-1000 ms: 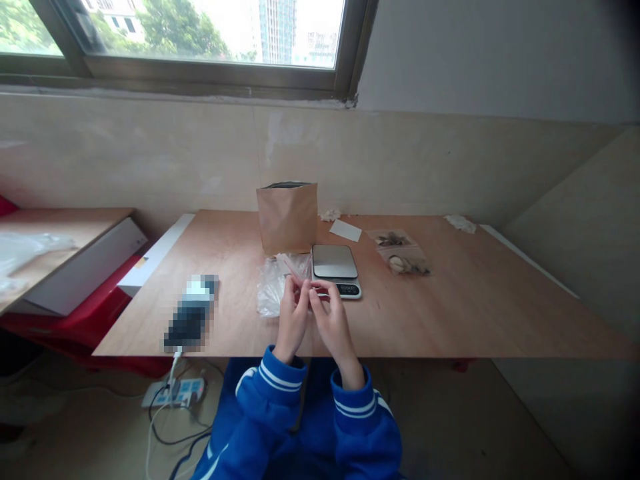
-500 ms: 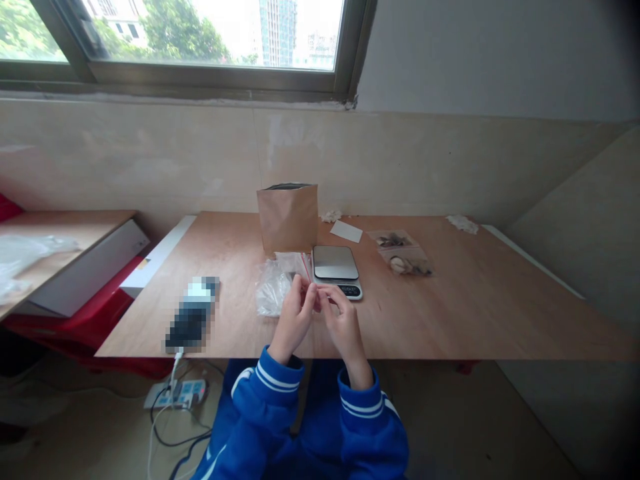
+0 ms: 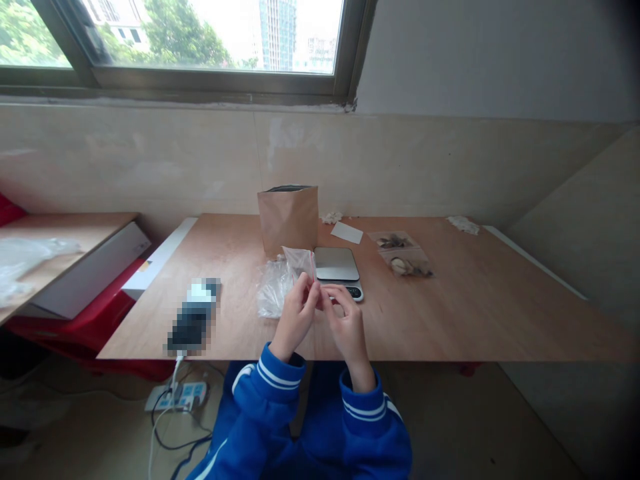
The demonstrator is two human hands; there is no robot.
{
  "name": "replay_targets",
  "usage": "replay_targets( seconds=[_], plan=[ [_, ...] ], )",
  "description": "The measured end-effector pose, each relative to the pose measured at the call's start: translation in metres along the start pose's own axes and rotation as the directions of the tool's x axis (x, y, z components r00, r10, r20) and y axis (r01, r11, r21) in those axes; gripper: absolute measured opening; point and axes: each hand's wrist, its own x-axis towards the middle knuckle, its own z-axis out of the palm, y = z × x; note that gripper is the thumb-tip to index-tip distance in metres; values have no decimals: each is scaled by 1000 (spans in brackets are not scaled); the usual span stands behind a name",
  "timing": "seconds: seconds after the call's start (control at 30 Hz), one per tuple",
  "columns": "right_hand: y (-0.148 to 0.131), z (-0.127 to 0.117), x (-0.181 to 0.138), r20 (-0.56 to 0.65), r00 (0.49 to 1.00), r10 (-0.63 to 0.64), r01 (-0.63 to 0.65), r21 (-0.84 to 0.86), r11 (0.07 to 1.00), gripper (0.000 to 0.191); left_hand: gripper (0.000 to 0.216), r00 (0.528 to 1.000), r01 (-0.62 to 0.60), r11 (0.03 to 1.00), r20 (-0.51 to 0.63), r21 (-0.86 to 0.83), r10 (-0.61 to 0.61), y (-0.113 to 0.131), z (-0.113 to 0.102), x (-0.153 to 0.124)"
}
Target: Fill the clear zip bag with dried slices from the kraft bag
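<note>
My left hand [image 3: 296, 316] and my right hand [image 3: 346, 323] meet over the near edge of the wooden table [image 3: 450, 313]. Between their fingertips they pinch a small clear zip bag with a red strip [image 3: 301, 261], which stands up above my left fingers. Just behind my hands lies a small digital scale [image 3: 338, 267] with a steel top. A pile of clear plastic bags [image 3: 273, 288] lies left of the scale. A brown paper pouch [image 3: 289, 217], open at the top, stands upright behind them.
A phone [image 3: 193, 319] lies at the table's left front, its cable running down to a power strip [image 3: 179, 395] on the floor. Two filled clear bags [image 3: 403, 253], a white card [image 3: 346, 232] and paper scraps [image 3: 463, 224] sit further back. A white box [image 3: 90, 267] lies left.
My hands have shifted slightly right and toward me. The small clear bag has been raised and now stands up above my left fingers.
</note>
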Motion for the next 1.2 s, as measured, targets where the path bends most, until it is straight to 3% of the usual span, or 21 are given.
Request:
replay_targets(
  seconds=[0.2,0.57,0.7,0.77,0.83,0.9,1.03,1.13,1.2],
  plan=[
    [3,0,0,-7,1000,25,-25,23,999,22,29,1000,-11,1000,29,17,10,1,-1,1],
    [3,1,-1,-87,996,-32,25,-87,996,16,31,996,-24,998,84,53,20,-5,-1,4],
    [4,3,-4,-177,984,22,-32,-54,998,16,30,990,-73,994,129,79,62,-2,-3,2],
    [11,-2,-3,-332,940,82,-99,-35,994,18,29,989,-103,989,115,105,91,-1,-7,2],
    [20,-12,2,-515,848,124,-159,-25,987,21,30,991,-125,981,56,147,117,-2,-13,3],
    [28,-23,10,-604,788,122,-179,-35,983,23,30,990,-137,973,4,186,138,-3,-20,8],
    [25,-31,36,-524,845,107,-124,2,992,27,32,992,-122,988,13,92,122,-11,-28,28],
    [16,-23,60,-446,890,93,-53,101,993,28,33,998,-63,986,0,-156,63,-31,-27,48],
    [15,-14,75,-403,912,81,-21,152,988,28,39,998,27,926,-50,-376,-50,-49,-25,60]
  ],
)
